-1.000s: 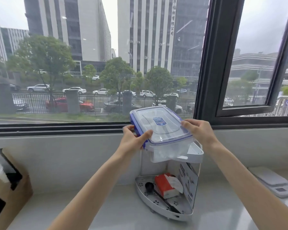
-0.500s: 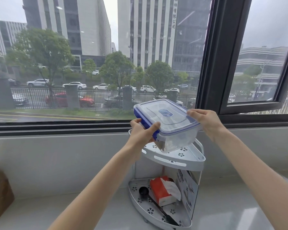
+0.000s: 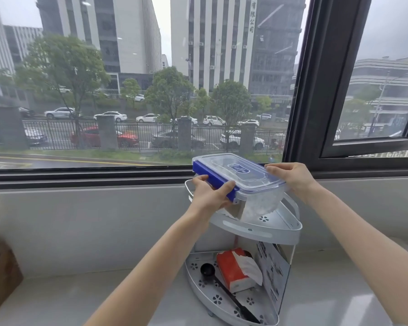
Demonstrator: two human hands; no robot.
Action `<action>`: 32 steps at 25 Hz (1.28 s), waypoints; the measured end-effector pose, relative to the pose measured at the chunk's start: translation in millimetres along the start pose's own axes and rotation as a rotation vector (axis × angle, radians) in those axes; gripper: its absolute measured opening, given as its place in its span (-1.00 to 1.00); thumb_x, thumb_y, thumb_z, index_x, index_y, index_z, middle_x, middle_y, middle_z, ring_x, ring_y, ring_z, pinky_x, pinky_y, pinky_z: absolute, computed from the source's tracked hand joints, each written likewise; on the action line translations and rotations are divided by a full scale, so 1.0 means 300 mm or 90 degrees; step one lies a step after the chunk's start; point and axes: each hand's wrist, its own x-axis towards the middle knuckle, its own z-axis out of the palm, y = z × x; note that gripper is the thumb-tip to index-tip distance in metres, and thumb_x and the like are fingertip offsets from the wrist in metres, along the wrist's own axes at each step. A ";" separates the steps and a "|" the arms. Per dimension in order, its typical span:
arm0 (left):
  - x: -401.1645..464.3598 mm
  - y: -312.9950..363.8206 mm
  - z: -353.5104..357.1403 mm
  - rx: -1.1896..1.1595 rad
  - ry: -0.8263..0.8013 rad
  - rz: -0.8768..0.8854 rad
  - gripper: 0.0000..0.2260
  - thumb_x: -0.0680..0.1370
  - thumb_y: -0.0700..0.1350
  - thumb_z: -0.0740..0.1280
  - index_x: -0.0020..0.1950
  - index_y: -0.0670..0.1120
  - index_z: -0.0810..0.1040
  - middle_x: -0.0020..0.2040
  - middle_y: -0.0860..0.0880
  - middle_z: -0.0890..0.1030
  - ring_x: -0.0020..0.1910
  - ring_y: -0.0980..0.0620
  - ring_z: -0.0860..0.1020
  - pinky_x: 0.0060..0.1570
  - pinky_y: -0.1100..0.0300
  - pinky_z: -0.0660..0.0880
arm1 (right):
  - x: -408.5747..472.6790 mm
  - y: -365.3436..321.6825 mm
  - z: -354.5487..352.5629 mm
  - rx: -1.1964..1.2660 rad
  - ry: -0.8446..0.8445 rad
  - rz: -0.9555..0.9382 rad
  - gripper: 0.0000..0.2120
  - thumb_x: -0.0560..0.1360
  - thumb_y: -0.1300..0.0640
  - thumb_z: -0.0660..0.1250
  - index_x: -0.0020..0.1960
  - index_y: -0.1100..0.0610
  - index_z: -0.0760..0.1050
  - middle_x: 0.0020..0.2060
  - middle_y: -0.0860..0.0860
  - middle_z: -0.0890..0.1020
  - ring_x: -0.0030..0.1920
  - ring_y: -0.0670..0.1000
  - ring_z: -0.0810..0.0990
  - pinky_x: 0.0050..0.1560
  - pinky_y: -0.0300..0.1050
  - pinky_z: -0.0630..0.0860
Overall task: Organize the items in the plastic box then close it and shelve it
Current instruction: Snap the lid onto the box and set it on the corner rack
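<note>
On the counter (image 3: 80, 300) stands the corner shelf (image 3: 257, 234), and we lower the closed plastic box (image 3: 243, 182), tilted just above its top tier, level and centred, left hand (image 3: 210, 196) and right hand (image 3: 292, 177) gripping opposite ends.

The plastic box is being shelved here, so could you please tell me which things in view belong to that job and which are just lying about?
Part of the job:
- plastic box, lid on
- left hand and right hand, holding it
- top shelf of the white rack

Just lying about:
- red tissue pack
- black scoop
- cardboard box
</note>
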 end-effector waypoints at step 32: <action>0.018 -0.019 0.031 0.011 -0.013 -0.147 -0.47 0.41 -0.16 0.41 0.18 -0.04 0.12 -0.06 -0.09 0.47 -0.27 0.08 0.58 -0.45 0.18 0.60 | 0.003 -0.006 -0.004 -0.099 0.048 0.034 -0.71 0.53 0.05 0.17 0.13 0.12 0.56 0.24 0.12 0.53 0.09 0.05 0.43 0.13 -0.04 0.36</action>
